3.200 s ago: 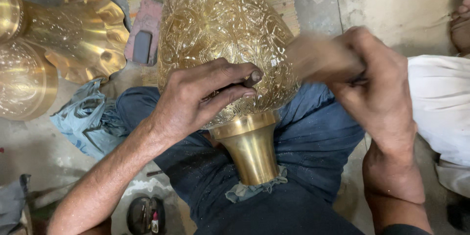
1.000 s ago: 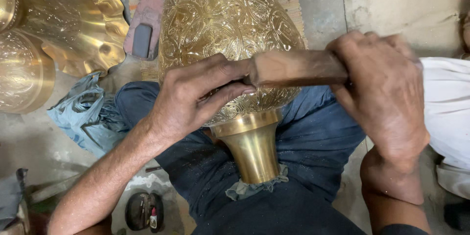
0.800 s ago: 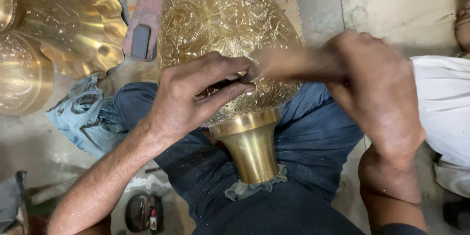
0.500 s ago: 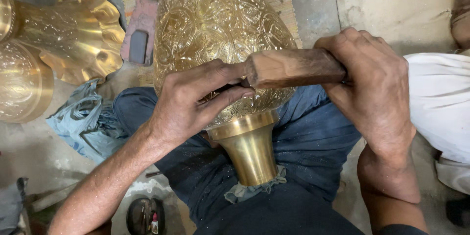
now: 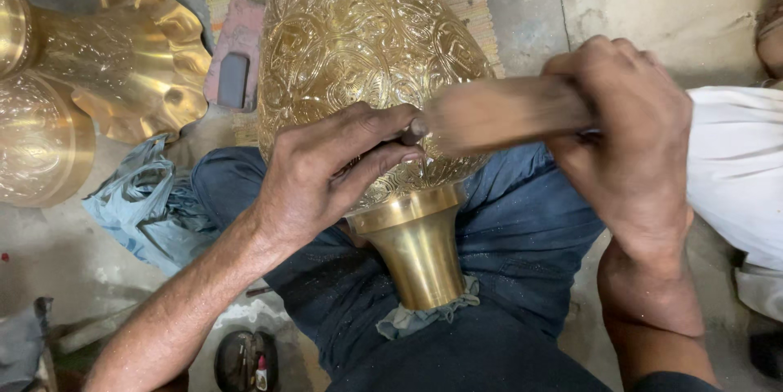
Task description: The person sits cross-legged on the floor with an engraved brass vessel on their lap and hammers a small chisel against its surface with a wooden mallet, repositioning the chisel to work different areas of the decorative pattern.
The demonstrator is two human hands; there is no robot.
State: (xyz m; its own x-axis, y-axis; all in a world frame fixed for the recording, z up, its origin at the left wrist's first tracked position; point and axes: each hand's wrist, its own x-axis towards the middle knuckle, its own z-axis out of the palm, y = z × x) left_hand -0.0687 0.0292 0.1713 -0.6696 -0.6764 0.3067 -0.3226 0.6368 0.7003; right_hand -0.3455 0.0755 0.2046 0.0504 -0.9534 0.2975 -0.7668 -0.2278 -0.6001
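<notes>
Brass, embossed and gold-coloured, forms the big vase [image 5: 367, 57] lying across the person's lap, plain neck [image 5: 416, 249] just below the left hand [image 5: 326, 176], which pinches a thin chisel [image 5: 383, 141] against it. The right hand [image 5: 632, 139] is fisted around a blurred wooden mallet [image 5: 497, 113]. The vase looks heavy, rigid and slick; steadying it at the neck seems safest.

left hand [image 5: 326, 176] pinching, right hand [image 5: 628, 147] fisted

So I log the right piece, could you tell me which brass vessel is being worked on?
The large engraved vase across the lap, under the left hand. The fluted vessel lies untouched at left.
</notes>
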